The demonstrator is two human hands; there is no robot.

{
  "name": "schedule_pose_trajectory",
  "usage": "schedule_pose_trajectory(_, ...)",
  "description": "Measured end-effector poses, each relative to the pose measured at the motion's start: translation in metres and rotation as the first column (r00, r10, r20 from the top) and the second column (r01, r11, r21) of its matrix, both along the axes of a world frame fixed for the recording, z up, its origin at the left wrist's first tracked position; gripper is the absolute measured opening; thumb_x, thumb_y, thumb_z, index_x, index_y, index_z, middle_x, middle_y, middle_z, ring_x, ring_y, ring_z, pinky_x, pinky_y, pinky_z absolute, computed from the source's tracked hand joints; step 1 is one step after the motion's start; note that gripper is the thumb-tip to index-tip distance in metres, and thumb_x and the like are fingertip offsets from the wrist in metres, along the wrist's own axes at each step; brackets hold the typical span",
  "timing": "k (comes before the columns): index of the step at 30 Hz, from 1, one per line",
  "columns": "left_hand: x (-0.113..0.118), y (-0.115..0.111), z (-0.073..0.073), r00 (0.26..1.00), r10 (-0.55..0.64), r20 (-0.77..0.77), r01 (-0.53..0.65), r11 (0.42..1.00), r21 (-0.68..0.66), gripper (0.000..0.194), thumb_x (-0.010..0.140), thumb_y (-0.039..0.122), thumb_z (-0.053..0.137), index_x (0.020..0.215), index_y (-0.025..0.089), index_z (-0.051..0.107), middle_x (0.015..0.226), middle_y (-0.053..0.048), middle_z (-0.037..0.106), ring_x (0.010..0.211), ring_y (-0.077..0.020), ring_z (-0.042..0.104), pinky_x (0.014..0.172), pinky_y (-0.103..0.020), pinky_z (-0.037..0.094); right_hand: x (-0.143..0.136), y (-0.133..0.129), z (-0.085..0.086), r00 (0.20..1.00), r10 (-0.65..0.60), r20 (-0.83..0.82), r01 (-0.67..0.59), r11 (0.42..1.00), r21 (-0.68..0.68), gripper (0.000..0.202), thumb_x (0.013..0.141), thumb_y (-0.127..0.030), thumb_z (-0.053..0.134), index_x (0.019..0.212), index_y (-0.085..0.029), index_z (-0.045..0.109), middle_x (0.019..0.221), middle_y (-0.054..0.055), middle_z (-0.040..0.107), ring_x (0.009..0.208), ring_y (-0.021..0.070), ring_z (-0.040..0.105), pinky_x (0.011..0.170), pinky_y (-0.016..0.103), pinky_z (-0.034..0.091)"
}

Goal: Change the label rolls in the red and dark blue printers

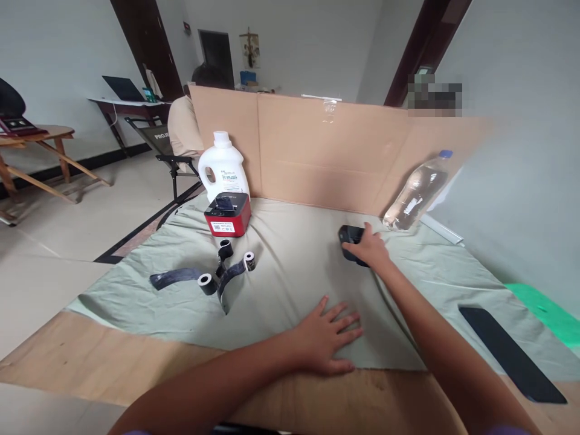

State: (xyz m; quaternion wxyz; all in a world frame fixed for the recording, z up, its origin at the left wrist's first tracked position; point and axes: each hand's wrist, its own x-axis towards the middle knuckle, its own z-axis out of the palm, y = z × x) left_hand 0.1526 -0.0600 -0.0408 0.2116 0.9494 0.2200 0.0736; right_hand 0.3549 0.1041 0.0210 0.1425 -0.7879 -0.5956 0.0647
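Note:
My left hand [327, 338] lies flat on the pale green cloth [290, 272] near its front edge, fingers spread, holding nothing. Farther forward and to the right, my right hand [372, 246] reaches over a small black box-shaped device [348, 235] on the cloth, with its fingers and thumb gripping the top and near side. Part of the device is hidden under the hand, and its exact kind does not show. To the left are several small rolls of dark strip [207, 284], some partly unwound. Behind them stands a red and black printer-like box [231, 220].
A white detergent jug [224, 163] stands behind the red box. A clear bottle with a blue cap [417, 193] leans against the cardboard screen [317, 151] at the back. A flat black panel [512, 353] lies at the right. Beyond the screen, a person [183, 127] sits partly hidden.

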Motion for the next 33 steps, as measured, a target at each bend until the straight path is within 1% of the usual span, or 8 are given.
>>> schedule_pose_trajectory(4,0.001,0.0,-0.003,1.0,0.002,-0.018,-0.001,0.999,0.052,0.074,0.098,0.065,0.03,0.158,0.022,0.027,0.166,-0.009,0.02,0.154,-0.0344,0.011,0.121,-0.065,0.0,-0.076,-0.013,-0.01,0.998,0.067,0.002,-0.067,0.998,-0.02,0.106,0.071,-0.056,0.069,0.156,-0.02,0.018,0.132,0.022,0.046,0.122,0.0428,0.051,0.092,0.049,0.046)
schedule_pose_trajectory(8,0.0,0.0,-0.004,1.0,0.0,0.0,0.0,0.998,0.071,0.074,0.097,0.064,0.032,0.158,0.022,0.027,0.166,-0.009,0.02,0.154,-0.0348,0.011,0.121,-0.065,0.003,-0.1,-0.011,-0.029,1.0,0.007,-0.023,-0.007,1.0,-0.013,0.107,0.071,-0.055,0.07,0.158,-0.02,0.017,0.134,0.026,0.042,0.123,0.0462,0.048,0.091,0.055,0.045)
schedule_pose_trajectory(15,-0.001,0.0,-0.007,0.999,0.009,0.047,-0.01,1.0,0.027,0.074,0.097,0.064,0.034,0.156,0.021,0.031,0.165,-0.008,0.023,0.154,-0.0336,0.011,0.121,-0.064,-0.001,-0.062,0.007,-0.027,0.98,0.031,-0.198,-0.008,0.993,0.114,0.119,0.064,-0.083,0.062,0.158,-0.024,0.02,0.141,0.026,0.044,0.129,0.0524,0.043,0.1,0.073,0.03)
schedule_pose_trajectory(19,0.0,0.0,-0.003,0.999,0.007,0.034,-0.007,1.0,0.0,0.074,0.097,0.064,0.034,0.157,0.021,0.03,0.166,-0.007,0.021,0.155,-0.0328,0.008,0.121,-0.063,-0.002,-0.033,0.035,-0.034,0.909,0.1,-0.405,-0.013,0.977,0.211,0.092,0.08,-0.076,0.046,0.151,-0.018,0.038,0.137,0.022,0.053,0.129,0.0394,0.05,0.11,0.057,0.033)
schedule_pose_trajectory(24,0.0,0.0,0.001,1.0,0.011,0.004,-0.011,1.0,0.011,0.073,0.097,0.064,0.034,0.158,0.023,0.028,0.166,-0.005,0.019,0.155,-0.0312,0.006,0.122,-0.061,-0.004,-0.023,0.055,-0.072,0.65,0.26,-0.714,-0.023,0.946,0.323,0.073,0.085,-0.069,0.037,0.135,-0.018,0.052,0.123,0.015,0.066,0.112,0.0271,0.064,0.097,0.042,0.05)
schedule_pose_trajectory(27,-0.001,0.0,0.0,1.0,0.011,0.015,-0.012,0.999,0.042,0.073,0.097,0.063,0.038,0.157,0.023,0.031,0.166,-0.005,0.021,0.155,-0.031,0.009,0.122,-0.06,-0.002,-0.021,0.057,-0.088,0.636,0.333,-0.696,-0.072,0.924,0.376,0.069,0.086,-0.066,0.035,0.131,-0.018,0.056,0.119,0.014,0.069,0.111,0.0253,0.064,0.097,0.04,0.049)
schedule_pose_trajectory(30,0.0,0.002,-0.001,0.997,0.029,0.073,-0.033,0.998,0.057,0.065,0.095,0.059,0.043,0.151,0.024,0.041,0.161,-0.004,0.036,0.152,-0.0291,0.023,0.124,-0.056,0.006,-0.018,0.059,-0.093,0.699,0.383,-0.604,-0.132,0.899,0.418,0.061,0.088,-0.061,0.035,0.123,-0.019,0.061,0.118,0.012,0.07,0.113,0.0254,0.063,0.102,0.04,0.045)
schedule_pose_trajectory(33,0.0,0.015,-0.001,0.971,0.111,0.213,-0.116,0.993,0.011,0.047,0.095,0.048,0.046,0.133,0.024,0.06,0.138,-0.006,0.062,0.134,-0.0249,0.051,0.119,-0.045,0.028,-0.016,0.061,-0.095,0.687,0.369,-0.626,-0.106,0.903,0.416,0.062,0.088,-0.06,0.033,0.125,-0.018,0.059,0.115,0.012,0.071,0.108,0.0251,0.065,0.099,0.039,0.047)
